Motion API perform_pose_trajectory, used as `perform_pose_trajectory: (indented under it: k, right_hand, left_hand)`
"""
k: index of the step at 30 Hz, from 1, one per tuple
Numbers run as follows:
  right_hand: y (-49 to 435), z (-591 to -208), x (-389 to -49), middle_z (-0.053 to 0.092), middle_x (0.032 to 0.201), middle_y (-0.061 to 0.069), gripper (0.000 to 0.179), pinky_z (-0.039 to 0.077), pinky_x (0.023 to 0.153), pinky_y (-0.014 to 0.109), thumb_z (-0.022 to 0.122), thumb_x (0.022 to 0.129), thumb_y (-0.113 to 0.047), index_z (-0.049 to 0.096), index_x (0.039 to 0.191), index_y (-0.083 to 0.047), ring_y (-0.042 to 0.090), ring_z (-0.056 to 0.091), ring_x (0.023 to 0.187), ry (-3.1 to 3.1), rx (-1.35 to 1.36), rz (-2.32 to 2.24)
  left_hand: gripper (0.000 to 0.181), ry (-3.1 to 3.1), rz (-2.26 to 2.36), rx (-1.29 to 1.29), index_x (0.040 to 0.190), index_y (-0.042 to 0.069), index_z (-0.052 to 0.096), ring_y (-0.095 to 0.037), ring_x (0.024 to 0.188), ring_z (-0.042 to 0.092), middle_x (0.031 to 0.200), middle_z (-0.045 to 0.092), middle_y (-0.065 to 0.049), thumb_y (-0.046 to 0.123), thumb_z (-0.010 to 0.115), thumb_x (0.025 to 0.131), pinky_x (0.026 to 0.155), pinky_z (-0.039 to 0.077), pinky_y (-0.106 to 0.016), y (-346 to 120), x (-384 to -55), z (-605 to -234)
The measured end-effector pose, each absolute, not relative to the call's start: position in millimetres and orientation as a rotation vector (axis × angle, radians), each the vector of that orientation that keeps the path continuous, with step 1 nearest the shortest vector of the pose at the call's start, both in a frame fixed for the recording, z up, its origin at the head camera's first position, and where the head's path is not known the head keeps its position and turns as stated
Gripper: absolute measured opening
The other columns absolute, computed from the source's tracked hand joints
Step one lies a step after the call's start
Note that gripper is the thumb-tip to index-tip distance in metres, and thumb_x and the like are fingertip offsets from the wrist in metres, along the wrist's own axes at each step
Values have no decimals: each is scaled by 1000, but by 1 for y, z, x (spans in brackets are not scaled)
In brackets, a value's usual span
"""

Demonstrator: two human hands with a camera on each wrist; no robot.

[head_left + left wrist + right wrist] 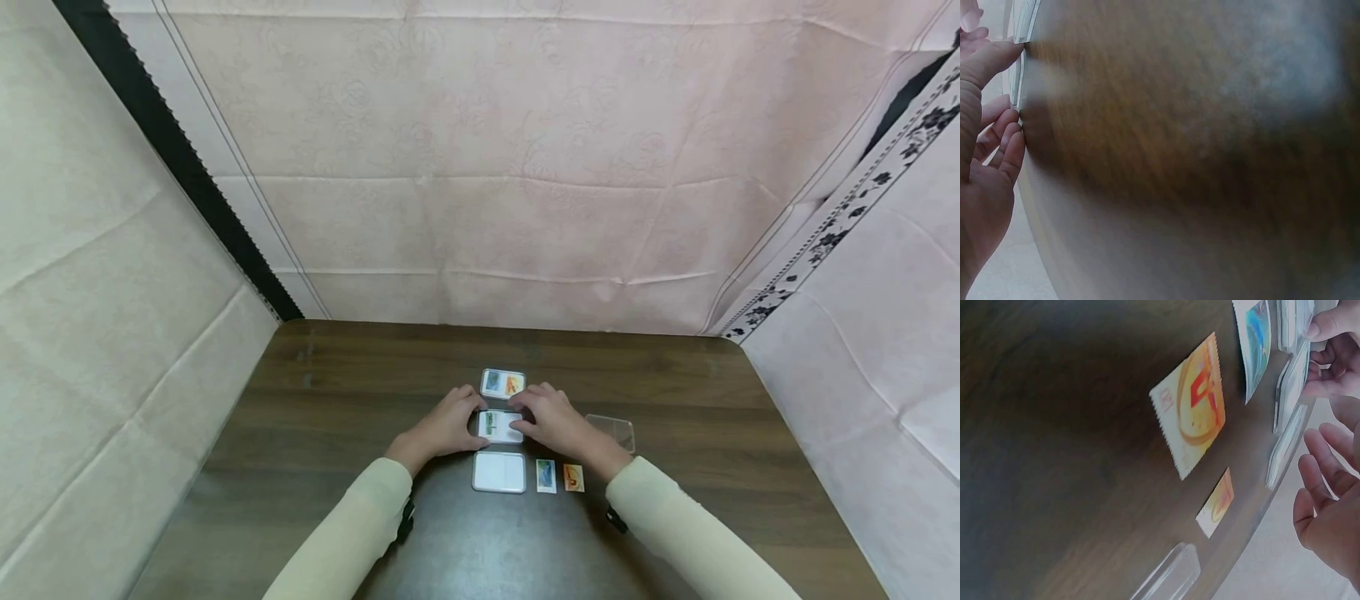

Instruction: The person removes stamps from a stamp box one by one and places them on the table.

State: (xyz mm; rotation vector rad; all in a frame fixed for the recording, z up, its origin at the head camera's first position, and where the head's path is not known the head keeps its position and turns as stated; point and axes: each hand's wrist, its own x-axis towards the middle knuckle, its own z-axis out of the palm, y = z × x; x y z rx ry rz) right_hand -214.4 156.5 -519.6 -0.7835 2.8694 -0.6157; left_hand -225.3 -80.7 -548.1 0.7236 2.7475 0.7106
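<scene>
On the brown table, a small clear case (497, 427) with a green-printed stamp inside lies between both hands. My left hand (452, 423) grips its left end, thumb at the near corner and fingertips at the far one. My right hand (553, 423) is over its right end, thumb tip overlapping the case in the head view. In the right wrist view, the right fingers (1319, 481) are loosely bent and apart. A second case (503, 383) with two stamps lies just beyond. Nearer me is a plain white-looking case (498, 472).
A blue stamp (546, 476) and an orange stamp (573, 478) lie right of the nearest case. Another orange stamp (1216, 503) shows in the right wrist view. A clear empty cover (617, 432) rests beside the right forearm. Pale cloth (480, 167) hangs behind the table.
</scene>
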Motion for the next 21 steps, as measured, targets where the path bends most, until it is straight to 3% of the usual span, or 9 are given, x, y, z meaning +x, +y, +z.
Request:
perform_pose_trajectory:
  k: [21]
  right_hand:
    - [135, -529, -222, 68, 118, 0, 34, 43, 101, 48, 79, 92, -36, 71, 117, -14, 25, 56, 121, 2802, -729, -645]
  left_hand:
    - [56, 2750, 724, 735, 126, 8, 67, -16, 107, 49, 121, 56, -1, 42, 85, 84, 97, 51, -35, -80, -227, -549]
